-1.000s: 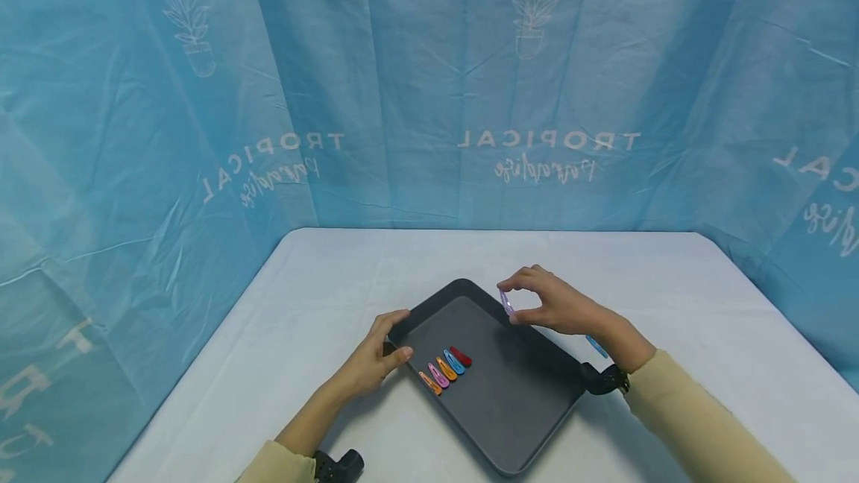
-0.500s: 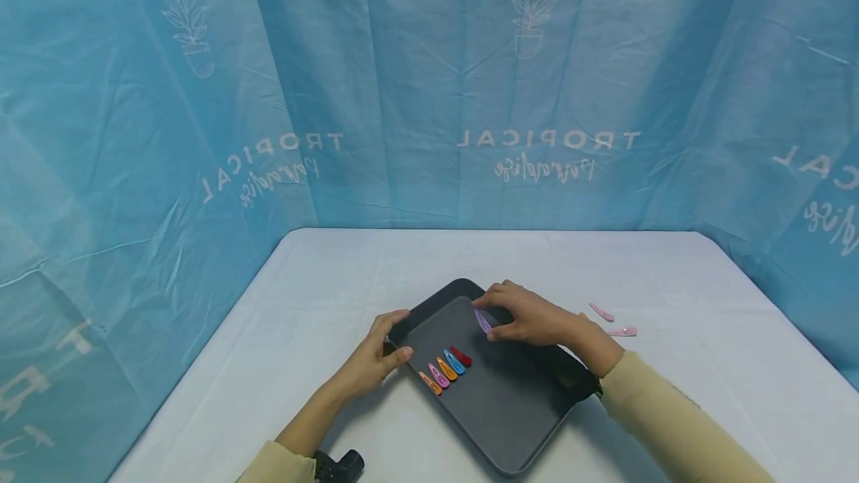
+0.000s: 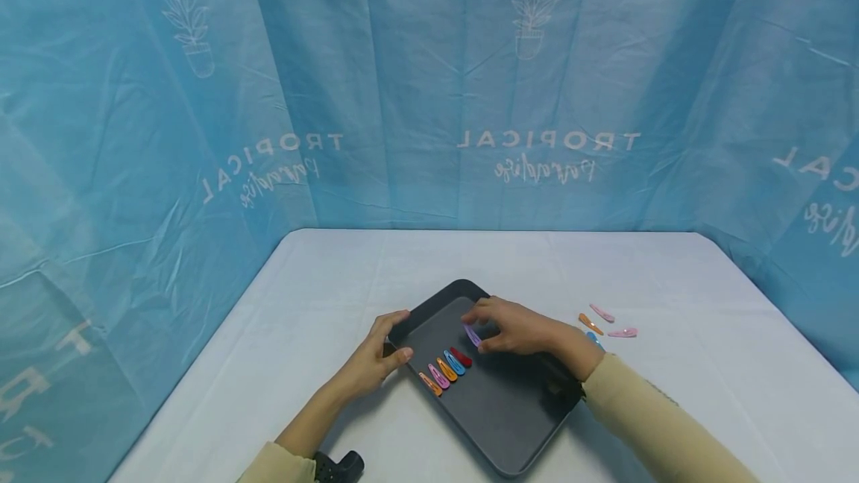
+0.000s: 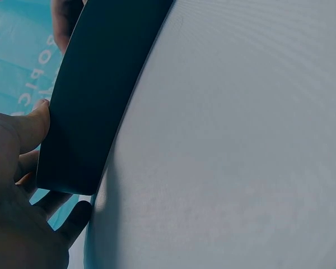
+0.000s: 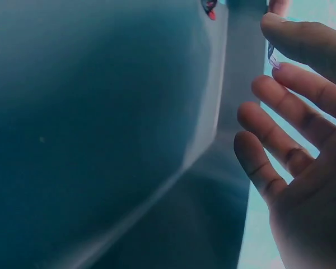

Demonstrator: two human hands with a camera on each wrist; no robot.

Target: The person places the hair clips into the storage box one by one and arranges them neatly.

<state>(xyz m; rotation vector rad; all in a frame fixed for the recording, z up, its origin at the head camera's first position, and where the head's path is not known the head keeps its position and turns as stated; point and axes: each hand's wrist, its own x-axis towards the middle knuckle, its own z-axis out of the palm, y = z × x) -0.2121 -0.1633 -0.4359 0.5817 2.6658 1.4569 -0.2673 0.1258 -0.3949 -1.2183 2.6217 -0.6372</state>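
Observation:
A dark grey baking tray [image 3: 517, 423] lies at a slant on the white table. My left hand [image 3: 371, 356] grips its left corner, thumb [image 4: 36, 126] at the rim and fingers round the outside. Between thumb and fingertip my right hand [image 3: 520, 328] pinches a purple snap hair clip [image 3: 473, 335], held over the tray; whether it touches the bottom I cannot tell. Just nearer lies a slanted row of clips: red [image 3: 461, 357], blue [image 3: 454, 362], yellow-orange [image 3: 447, 370], pink [image 3: 439, 376] and orange [image 3: 430, 384]. The right wrist view shows the purple clip's end [image 5: 274, 60].
Right of the tray, loose hair clips lie on the tablecloth: a pink clip [image 3: 602, 313], an orange clip [image 3: 590, 324], another pink clip [image 3: 622, 332] and a blue clip [image 3: 594, 340] partly behind the right forearm. A blue printed curtain [image 3: 416, 95] hangs behind the table.
The right hand has moved left and nearer with the purple clip, from above the tray's far edge to beside the red clip. Loose clips behind its arm have come into view. The left hand stays put.

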